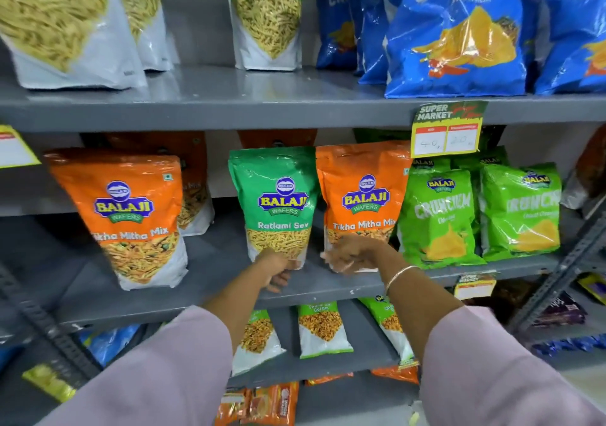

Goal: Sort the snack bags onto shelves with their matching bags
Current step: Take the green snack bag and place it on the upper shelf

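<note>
A green Ratlami Sev bag point(275, 196) stands upright on the middle shelf point(210, 281) between two orange Tikha Mitha Mix bags, one at its left point(131, 215) and one at its right point(360, 192). My left hand point(277, 269) grips the bottom of the green bag. At the foot of the right orange bag is my right hand point(351, 255), fingers spread and blurred; whether it touches the bag is unclear. More green Ratlami Sev bags point(267, 15) stand on the top shelf.
Blue Crunchem bags point(455, 32) fill the top shelf's right side. Light green Crunchem bags point(439, 219) stand right of the orange bag. A yellow price tag point(446, 130) hangs from the top shelf's edge. Small green pouches point(323, 330) and orange packs sit on lower shelves.
</note>
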Motion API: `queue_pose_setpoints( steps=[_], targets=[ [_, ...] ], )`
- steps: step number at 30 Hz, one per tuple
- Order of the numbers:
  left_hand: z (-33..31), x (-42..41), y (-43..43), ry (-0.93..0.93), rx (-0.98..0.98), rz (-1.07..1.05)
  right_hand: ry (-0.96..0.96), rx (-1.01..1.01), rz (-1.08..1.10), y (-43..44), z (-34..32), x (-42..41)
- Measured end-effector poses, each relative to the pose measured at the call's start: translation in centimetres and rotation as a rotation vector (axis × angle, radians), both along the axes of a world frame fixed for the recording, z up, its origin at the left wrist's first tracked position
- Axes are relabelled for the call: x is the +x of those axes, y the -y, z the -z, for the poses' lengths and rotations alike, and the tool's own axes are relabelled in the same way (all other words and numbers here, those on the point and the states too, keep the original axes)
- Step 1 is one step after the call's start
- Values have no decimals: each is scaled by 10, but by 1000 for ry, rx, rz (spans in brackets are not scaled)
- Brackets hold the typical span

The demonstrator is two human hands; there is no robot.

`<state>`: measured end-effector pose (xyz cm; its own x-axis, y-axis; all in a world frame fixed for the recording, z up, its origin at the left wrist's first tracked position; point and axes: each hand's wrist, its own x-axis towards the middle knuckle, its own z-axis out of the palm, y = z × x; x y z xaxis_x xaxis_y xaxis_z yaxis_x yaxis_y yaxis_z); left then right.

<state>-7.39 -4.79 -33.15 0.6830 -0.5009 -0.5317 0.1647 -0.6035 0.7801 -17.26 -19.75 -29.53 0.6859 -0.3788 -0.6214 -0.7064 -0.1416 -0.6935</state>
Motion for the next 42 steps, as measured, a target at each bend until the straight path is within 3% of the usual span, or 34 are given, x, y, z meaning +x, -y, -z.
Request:
queue_pose_setpoints(
  steps=[2, 5, 7, 14, 28, 37, 42],
  targets=[
    [0, 15, -15, 23, 39, -93, 146, 26, 22, -25, 5, 21],
    [-2, 34, -28, 205, 42, -228, 288, 54, 88, -47, 15, 43],
    [0, 42, -30, 297, -6, -197, 387, 25, 188, -50, 27, 57],
    [12, 53, -32, 306, -211, -197, 584, -1, 327, -54, 47, 63],
    [-3, 23, -104, 447, -222, -201, 565, -178, 120, -111, 16, 25],
    [-65, -16, -158, 568, -324, -121, 598, -249, -61, -128, -31, 0],
    [-114, -33, -176, 678, -285, -57, 532, -341, -309, -150, -118, -36]
  ],
)
